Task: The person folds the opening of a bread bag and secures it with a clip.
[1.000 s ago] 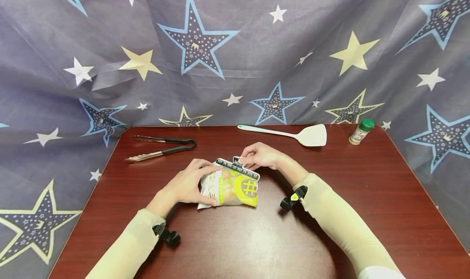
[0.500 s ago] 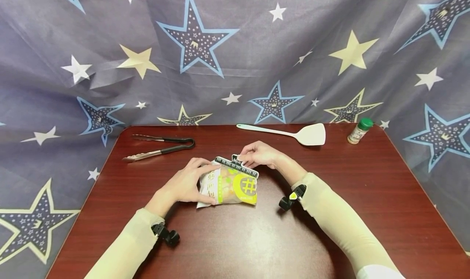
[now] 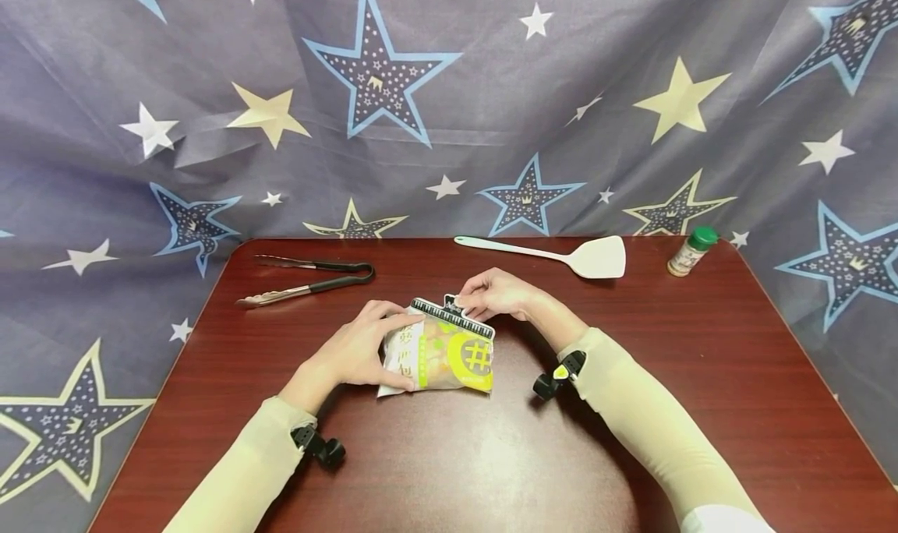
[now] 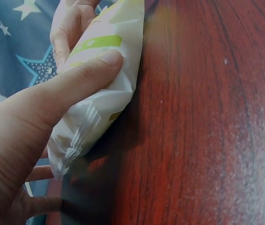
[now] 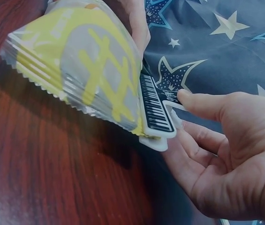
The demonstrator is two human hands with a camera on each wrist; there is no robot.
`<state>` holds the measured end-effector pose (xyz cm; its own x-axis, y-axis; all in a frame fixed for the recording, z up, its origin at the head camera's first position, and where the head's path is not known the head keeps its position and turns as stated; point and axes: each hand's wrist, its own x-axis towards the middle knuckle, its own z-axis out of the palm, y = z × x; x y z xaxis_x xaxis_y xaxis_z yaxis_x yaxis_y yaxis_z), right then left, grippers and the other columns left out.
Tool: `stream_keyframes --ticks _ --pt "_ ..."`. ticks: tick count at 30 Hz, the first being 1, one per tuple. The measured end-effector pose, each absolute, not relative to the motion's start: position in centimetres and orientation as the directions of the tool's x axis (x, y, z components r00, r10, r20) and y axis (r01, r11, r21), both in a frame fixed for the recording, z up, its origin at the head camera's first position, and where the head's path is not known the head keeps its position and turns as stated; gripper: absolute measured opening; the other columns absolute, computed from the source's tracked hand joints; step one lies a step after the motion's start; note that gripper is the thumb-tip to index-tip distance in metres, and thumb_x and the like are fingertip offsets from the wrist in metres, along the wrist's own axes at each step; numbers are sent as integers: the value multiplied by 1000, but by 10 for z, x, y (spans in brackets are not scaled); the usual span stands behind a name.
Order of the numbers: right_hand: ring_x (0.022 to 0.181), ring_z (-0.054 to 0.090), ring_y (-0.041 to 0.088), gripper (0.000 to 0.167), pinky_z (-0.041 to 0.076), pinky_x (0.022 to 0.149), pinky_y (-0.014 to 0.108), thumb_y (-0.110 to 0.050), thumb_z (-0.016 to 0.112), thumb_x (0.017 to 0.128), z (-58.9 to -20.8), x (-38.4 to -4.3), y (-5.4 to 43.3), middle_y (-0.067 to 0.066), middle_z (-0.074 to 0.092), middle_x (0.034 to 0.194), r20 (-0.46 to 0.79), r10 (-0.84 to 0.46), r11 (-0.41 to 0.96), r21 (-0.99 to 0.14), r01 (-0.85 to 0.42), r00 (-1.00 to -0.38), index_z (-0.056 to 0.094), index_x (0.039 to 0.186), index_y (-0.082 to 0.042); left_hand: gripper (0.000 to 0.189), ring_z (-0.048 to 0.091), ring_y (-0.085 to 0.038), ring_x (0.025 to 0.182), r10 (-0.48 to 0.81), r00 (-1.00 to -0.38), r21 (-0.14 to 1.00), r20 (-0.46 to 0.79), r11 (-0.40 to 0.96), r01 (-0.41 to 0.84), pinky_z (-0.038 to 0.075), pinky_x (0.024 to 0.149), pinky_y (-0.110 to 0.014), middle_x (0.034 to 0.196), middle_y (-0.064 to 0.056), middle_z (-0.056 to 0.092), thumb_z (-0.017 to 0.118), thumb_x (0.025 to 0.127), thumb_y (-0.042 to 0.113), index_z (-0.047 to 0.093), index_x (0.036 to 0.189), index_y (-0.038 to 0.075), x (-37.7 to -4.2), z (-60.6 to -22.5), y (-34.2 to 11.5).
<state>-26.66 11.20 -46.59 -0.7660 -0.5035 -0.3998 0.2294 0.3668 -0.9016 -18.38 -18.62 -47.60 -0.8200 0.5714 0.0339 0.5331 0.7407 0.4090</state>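
Observation:
A white and yellow-green food bag with a jagged sealed end lies in the middle of the table. Along its far edge sits a black-and-white bag clip with a piano-key pattern. My left hand grips the bag's left end, its thumb on the near face and the other fingers behind. With thumb and fingers my right hand pinches the clip's handle. In the right wrist view the clip stands on the bag's edge, bag film between its two bars.
Tongs with black handles lie at the back left of the table. Behind the hands is a white spatula with a pale green handle. A seasoning jar with a green lid stands at the back right. A star-patterned curtain hangs behind.
The hands, bag and clip stay almost in place. The head view shifts slightly.

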Motion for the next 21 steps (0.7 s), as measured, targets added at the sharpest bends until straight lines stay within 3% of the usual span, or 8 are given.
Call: stream_keyframes --ticks 7,14,21 --pt "78 73 12 39 65 83 34 -13 70 102 -465 -265 114 8 78 96 -410 -476 391 -891 231 -778 68 133 10 103 45 -19 140 569 -822 414 25 743 526 57 96 -51 148 2 54 90 62 78 58 152 39 -183 -476 -185" --pt "79 74 12 40 65 87 35 -13 69 102 -465 -264 115 9 78 101 -407 -473 386 -893 231 -781 67 135 10 103 45 -20 141 569 -822 423 21 740 523 57 97 -51 148 2 53 90 63 77 58 152 38 -183 -474 -186" --pt "84 76 15 36 64 89 37 -17 72 102 -468 -260 118 15 79 109 -378 -462 404 -895 189 -802 73 127 8 104 45 -20 141 573 -819 425 28 735 528 57 97 -51 149 1 53 90 63 76 57 154 35 -183 -475 -185"
